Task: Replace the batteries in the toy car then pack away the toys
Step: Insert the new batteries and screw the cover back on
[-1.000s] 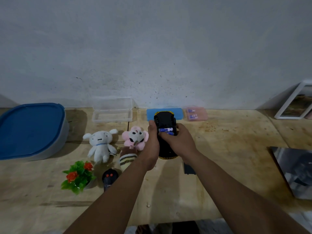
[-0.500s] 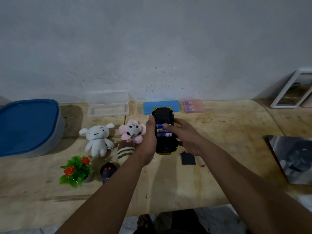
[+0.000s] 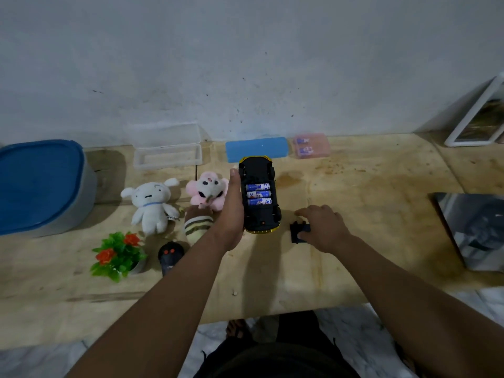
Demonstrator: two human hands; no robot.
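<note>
Head view. Car point(image 3: 259, 195): belly-up above the counter point(image 3: 354, 203), gripped along its side by the left hand point(image 3: 231, 211); three batteries point(image 3: 258, 194) seated. Cover point(image 3: 299, 232): on the counter just right of the car, right hand point(image 3: 323, 227) pinching it. Step: closing the bay. Next: lift cover, align, press home.

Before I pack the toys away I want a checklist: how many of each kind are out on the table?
Plush toys: 3, white, pink, striped
Toy car: 1
Remote: 1
Fake plant: 1
Total: 6
</note>
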